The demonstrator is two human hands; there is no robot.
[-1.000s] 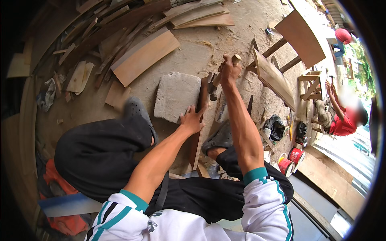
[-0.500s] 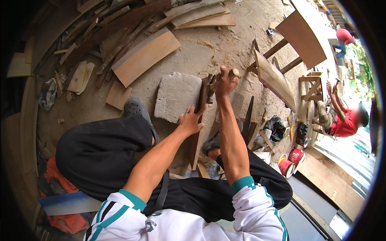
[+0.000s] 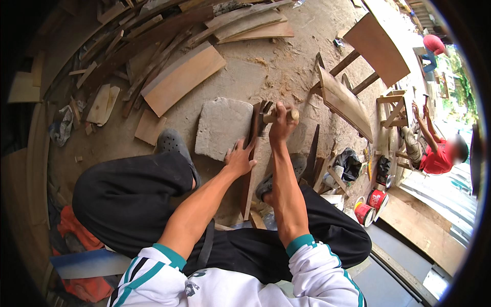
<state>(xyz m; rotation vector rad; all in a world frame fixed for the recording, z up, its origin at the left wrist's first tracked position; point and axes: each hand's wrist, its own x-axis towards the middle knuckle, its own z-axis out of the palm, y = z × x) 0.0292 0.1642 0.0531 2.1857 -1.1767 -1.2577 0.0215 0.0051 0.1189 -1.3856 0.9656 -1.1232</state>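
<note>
My right hand [image 3: 280, 127] is closed round the wooden handle of a hammer [image 3: 293, 114], whose dark head is close to the far end of a long, narrow wooden board [image 3: 248, 192]. Whether the head touches the board, I cannot tell. The board stands on its edge between my legs, running away from me. With fingers spread, my left hand [image 3: 238, 159] bears on the board, its thumb across it. Just left of the board lies a rough grey stone block [image 3: 223, 128], beside my left fingers.
A curved wooden panel [image 3: 184, 79] and scrap planks [image 3: 250, 25] lie at the far left. To the right stand a wooden chair frame [image 3: 378, 50], a saw-like dark blade [image 3: 313, 148] and red cans [image 3: 364, 212]. A person in red [image 3: 437, 157] works with a hammer farther right.
My right hand has come nearer and slightly left, and the hammer has turned, its head now beside the board's far end. My left hand stays on the board.
</note>
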